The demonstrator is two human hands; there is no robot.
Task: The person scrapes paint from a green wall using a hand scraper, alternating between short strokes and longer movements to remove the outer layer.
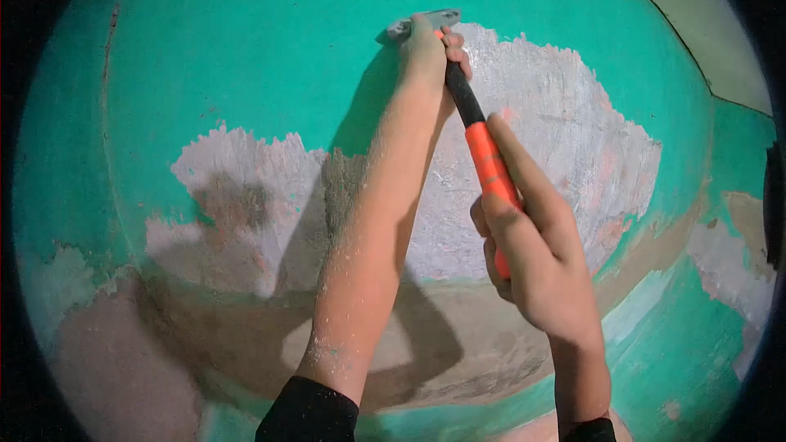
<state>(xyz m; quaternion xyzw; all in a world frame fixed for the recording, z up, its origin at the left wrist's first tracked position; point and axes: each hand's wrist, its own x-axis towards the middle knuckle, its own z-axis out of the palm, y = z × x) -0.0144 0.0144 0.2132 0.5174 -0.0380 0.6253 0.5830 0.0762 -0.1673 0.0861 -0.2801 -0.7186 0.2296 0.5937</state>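
A long-handled scraper (488, 160) with an orange and black grip lies slantwise across the middle of the view, its metal head (446, 16) up against the green painted wall (270, 57). Near that head, my left hand (424, 53) is closed around the upper end, the thumb on top. Lower down, my right hand (536, 254) wraps the orange grip, index finger stretched along it. Just right of and below the head is a bare greyish-white patch (548, 131) with ragged paint edges. Pale flakes speckle my left forearm. The blade's edge is partly hidden.
Another bare patch (237, 213) lies to the left, under the shadow of my arm. Below runs a brown-grey band (483, 327), with more green surface beneath. A pale green panel (704, 24) is at the upper right, and a dark object (773, 205) at the right edge.
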